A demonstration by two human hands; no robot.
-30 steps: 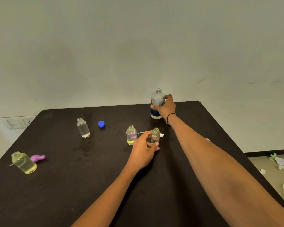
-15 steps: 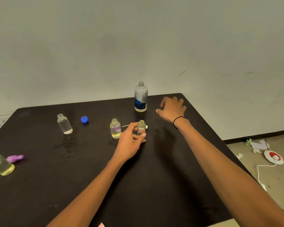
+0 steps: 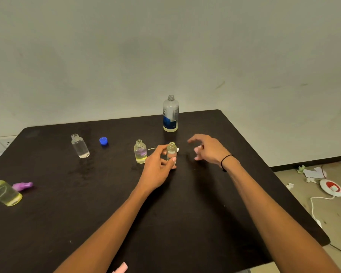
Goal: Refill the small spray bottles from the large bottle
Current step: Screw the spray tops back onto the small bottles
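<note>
The large bottle (image 3: 170, 114), uncapped, with a blue label and a little yellowish liquid, stands at the far side of the dark table (image 3: 185, 223). My left hand (image 3: 159, 166) grips a small open bottle (image 3: 171, 149) standing mid-table. Just right of it my right hand (image 3: 207, 147) hovers with loosely spread fingers, holding nothing. Another small bottle (image 3: 140, 151) with yellow liquid stands left of the held one. A clear small bottle (image 3: 80, 146) stands further left. At the left edge a wider bottle (image 3: 4, 192) holds yellow liquid.
A blue cap (image 3: 103, 141) lies between the clear bottle and the middle bottles. A purple spray top (image 3: 23, 186) lies beside the left-edge bottle. A white spray top with its tube (image 3: 153, 148) peeks out behind my left hand. Paper scraps and a red-white cord reel (image 3: 332, 189) are on the floor, right.
My right hand let go of the large bottle, which now stands alone, and drew back toward the small bottle held by my left hand. The view shifted.
</note>
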